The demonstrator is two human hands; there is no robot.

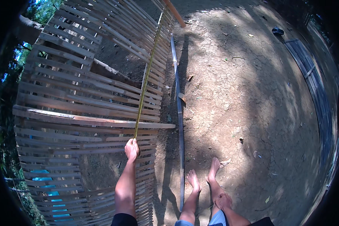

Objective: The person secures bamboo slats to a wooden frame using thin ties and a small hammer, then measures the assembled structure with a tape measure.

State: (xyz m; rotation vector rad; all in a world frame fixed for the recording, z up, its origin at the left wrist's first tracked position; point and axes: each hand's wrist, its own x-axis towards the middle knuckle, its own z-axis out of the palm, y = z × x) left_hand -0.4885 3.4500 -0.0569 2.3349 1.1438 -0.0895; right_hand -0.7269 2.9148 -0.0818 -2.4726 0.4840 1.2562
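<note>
My left hand (132,150) is closed on the near end of a yellow tape measure (145,83). The tape stretches away from it, taut and nearly straight, over the right part of a bamboo slat panel (75,100). The hand is just above the slats, near a thicker bamboo crosspiece (90,119). My right hand (225,201) rests on my right leg, its fingers curled in and partly hidden; nothing shows in it. Where the tape's far end is fixed cannot be made out.
A long bamboo pole (178,94) lies on the dirt beside the panel, left of my bare feet (193,180). An orange-brown post (175,13) stands at the far end. At right lie bundled dark slats (309,71) and a dark object (277,31).
</note>
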